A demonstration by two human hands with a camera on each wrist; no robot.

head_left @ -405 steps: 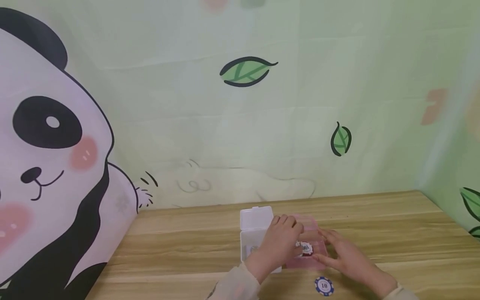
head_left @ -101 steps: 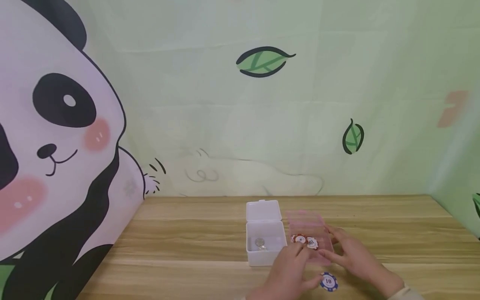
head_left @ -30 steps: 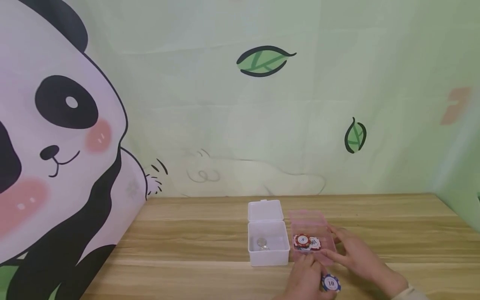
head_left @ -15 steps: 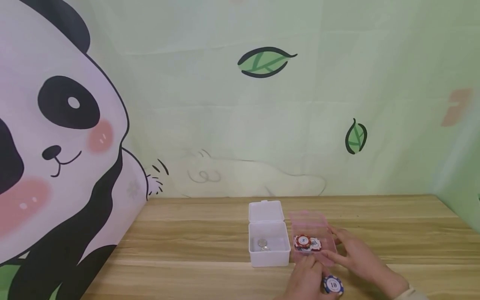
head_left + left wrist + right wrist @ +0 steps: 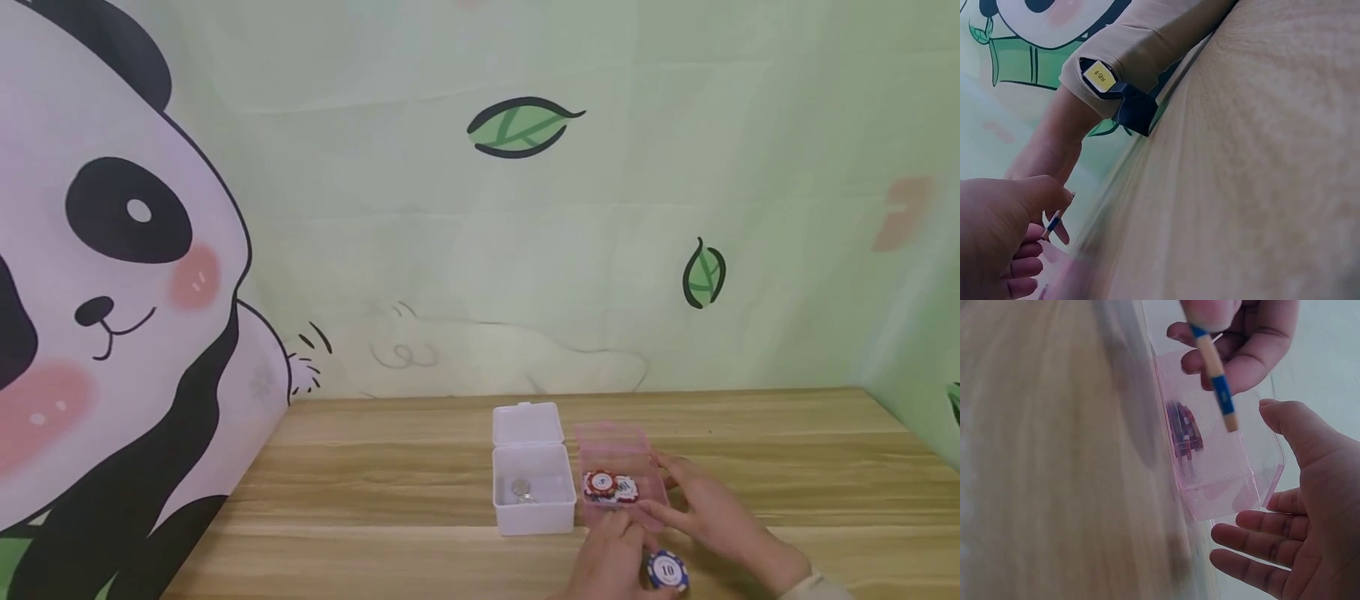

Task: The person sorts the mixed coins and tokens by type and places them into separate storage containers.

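While the blue chip (image 5: 667,571) lay flat on the worktop (image 5: 375,500) a few seconds ago, we now see it lifted, pinched in the grip of the left hand (image 5: 611,562) just in front of the pink box (image 5: 637,517). Our right hand (image 5: 712,517) stays at that box's right side, fingers relaxed and holding nothing. Two red chips (image 5: 609,487) lie inside as before. Left of it, touching, stands the white box (image 5: 532,508), unmoved.
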